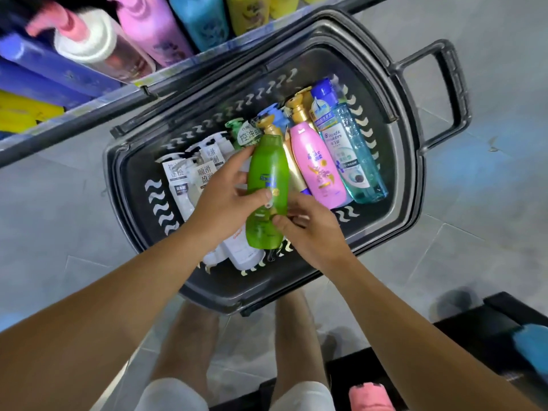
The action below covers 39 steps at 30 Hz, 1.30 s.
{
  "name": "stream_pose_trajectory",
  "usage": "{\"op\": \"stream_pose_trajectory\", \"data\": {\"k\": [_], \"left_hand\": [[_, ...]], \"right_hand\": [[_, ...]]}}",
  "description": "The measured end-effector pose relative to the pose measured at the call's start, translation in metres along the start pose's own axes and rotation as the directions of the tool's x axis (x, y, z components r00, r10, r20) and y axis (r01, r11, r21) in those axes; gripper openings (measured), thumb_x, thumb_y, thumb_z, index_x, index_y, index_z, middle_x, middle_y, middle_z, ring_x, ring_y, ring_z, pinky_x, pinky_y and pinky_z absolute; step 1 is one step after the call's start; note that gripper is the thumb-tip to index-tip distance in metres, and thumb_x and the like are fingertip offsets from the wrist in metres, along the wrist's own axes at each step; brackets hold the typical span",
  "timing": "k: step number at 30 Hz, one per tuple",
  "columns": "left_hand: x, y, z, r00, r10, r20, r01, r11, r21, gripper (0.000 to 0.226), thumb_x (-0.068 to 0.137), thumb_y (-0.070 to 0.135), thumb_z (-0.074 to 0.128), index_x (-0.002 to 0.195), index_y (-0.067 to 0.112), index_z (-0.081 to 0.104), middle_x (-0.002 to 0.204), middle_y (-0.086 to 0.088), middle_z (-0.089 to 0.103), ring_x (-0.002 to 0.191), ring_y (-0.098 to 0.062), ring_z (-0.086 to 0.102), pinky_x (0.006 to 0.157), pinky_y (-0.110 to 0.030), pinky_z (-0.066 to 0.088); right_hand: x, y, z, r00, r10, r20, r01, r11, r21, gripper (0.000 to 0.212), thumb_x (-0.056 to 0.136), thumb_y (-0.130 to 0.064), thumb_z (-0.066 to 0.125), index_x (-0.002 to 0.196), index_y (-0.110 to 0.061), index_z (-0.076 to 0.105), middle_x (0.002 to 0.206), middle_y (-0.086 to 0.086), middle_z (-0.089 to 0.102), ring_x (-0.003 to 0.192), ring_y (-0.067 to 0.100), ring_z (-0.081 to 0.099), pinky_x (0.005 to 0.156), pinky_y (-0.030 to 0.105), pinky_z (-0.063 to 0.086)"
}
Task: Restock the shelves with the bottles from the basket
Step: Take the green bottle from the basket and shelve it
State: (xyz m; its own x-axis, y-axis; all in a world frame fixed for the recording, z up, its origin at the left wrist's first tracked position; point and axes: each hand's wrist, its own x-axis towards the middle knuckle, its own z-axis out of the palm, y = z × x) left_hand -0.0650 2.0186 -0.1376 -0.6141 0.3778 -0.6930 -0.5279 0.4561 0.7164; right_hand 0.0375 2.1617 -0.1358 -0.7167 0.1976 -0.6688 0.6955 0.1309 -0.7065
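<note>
I look down into the basket [415,179] on the floor [489,247], its handle [453,93] at the far right. Above the basket's middle, my left hand [225,203] and right hand [314,229] hold one bottle [267,185] from either side. Other bottles [320,167] lie side by side along the right wall; pump bottles [189,179] crowd the left wall. The shelf [89,114] runs beyond the far left rim.

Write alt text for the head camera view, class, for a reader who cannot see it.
Both hands hold a green bottle above a dark plastic basket on a tiled floor, the left hand around its middle and the right hand pinching near its base. In the basket lie a pink bottle, a clear blue bottle and several white ones; stocked shelves sit upper left.
</note>
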Motion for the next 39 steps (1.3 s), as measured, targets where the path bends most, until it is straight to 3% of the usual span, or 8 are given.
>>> {"op": "stream_pose_trajectory", "data": {"k": [4,8,11,20,26,30,34,39], "left_hand": [[0.006,-0.008,-0.005,0.999,-0.033,-0.032,0.032,0.999,-0.035,0.072,0.084,0.011,0.074,0.145,0.036,0.043,0.110,0.000,0.071,0.098,-0.011,0.069,0.074,-0.028,0.057],[0.010,-0.012,-0.010,0.998,-0.047,-0.050,0.044,0.997,-0.062,0.072,0.077,0.021,0.072,0.141,0.040,0.046,0.109,0.001,0.072,0.099,-0.014,0.069,0.078,-0.032,0.056],[0.012,-0.015,-0.015,0.998,-0.037,-0.047,0.033,0.997,-0.070,0.071,0.083,0.013,0.072,0.143,0.037,0.045,0.106,0.004,0.074,0.094,-0.011,0.071,0.074,-0.025,0.056],[0.013,-0.012,-0.028,0.999,0.001,-0.033,-0.002,0.999,-0.040,0.069,0.084,0.008,0.073,0.137,0.044,0.049,0.105,0.011,0.072,0.095,-0.008,0.070,0.073,-0.017,0.054],[0.003,-0.009,-0.034,0.997,0.038,-0.061,-0.040,0.999,-0.033,0.073,0.082,0.002,0.074,0.135,0.046,0.049,0.110,0.004,0.069,0.090,-0.010,0.069,0.071,-0.020,0.054],[-0.013,-0.006,-0.045,0.995,0.057,-0.081,-0.060,0.998,-0.027,0.073,0.082,0.000,0.074,0.138,0.039,0.050,0.108,0.001,0.069,0.085,-0.010,0.069,0.065,-0.018,0.053],[-0.048,0.022,-0.056,0.991,0.079,-0.112,-0.083,0.996,-0.027,0.074,0.080,0.002,0.076,0.138,0.042,0.050,0.112,-0.002,0.069,0.086,-0.015,0.072,0.075,-0.029,0.058],[-0.113,0.102,-0.076,0.964,0.218,-0.153,-0.219,0.976,0.011,0.072,0.071,0.012,0.073,0.130,0.046,0.048,0.117,-0.003,0.067,0.105,-0.025,0.066,0.091,-0.040,0.054]], "right_hand": [[0.023,0.003,-0.019,0.931,-0.205,-0.302,0.059,0.901,-0.430,0.042,0.087,-0.020,0.068,0.128,-0.014,0.060,0.129,0.004,0.056,0.117,0.022,0.052,0.097,0.025,0.040],[0.049,0.010,-0.013,0.962,-0.103,-0.251,-0.086,0.763,-0.641,0.058,0.098,-0.032,0.056,0.149,-0.017,0.033,0.159,0.005,0.025,0.135,0.033,0.032,0.110,0.039,0.033],[0.061,0.017,-0.003,0.965,-0.055,-0.256,-0.147,0.696,-0.703,0.070,0.094,-0.031,0.060,0.153,-0.018,0.024,0.155,0.007,0.027,0.128,0.035,0.033,0.107,0.038,0.027],[0.068,0.019,-0.005,0.951,0.054,-0.305,-0.196,0.867,-0.458,0.086,0.073,-0.034,0.080,0.144,-0.026,0.033,0.129,0.008,0.042,0.108,0.034,0.056,0.090,0.044,0.050],[0.059,0.019,-0.001,0.958,0.111,-0.264,-0.216,0.883,-0.416,0.084,0.068,-0.049,0.084,0.132,-0.012,0.043,0.113,0.009,0.054,0.102,0.026,0.050,0.082,0.032,0.040],[0.033,0.006,0.002,0.973,-0.001,-0.232,-0.086,0.927,-0.366,0.072,0.065,-0.031,0.085,0.127,-0.014,0.052,0.104,0.005,0.052,0.092,0.018,0.046,0.073,0.025,0.036],[-0.006,-0.028,-0.004,0.974,-0.043,-0.221,-0.020,0.961,-0.277,0.067,0.064,-0.024,0.084,0.122,-0.022,0.052,0.100,0.001,0.059,0.089,0.023,0.059,0.076,0.038,0.051],[-0.056,-0.097,-0.025,0.959,-0.164,-0.230,0.099,0.957,-0.272,0.058,0.063,-0.029,0.080,0.112,-0.029,0.047,0.093,-0.004,0.063,0.080,0.019,0.064,0.067,0.032,0.051]]}}
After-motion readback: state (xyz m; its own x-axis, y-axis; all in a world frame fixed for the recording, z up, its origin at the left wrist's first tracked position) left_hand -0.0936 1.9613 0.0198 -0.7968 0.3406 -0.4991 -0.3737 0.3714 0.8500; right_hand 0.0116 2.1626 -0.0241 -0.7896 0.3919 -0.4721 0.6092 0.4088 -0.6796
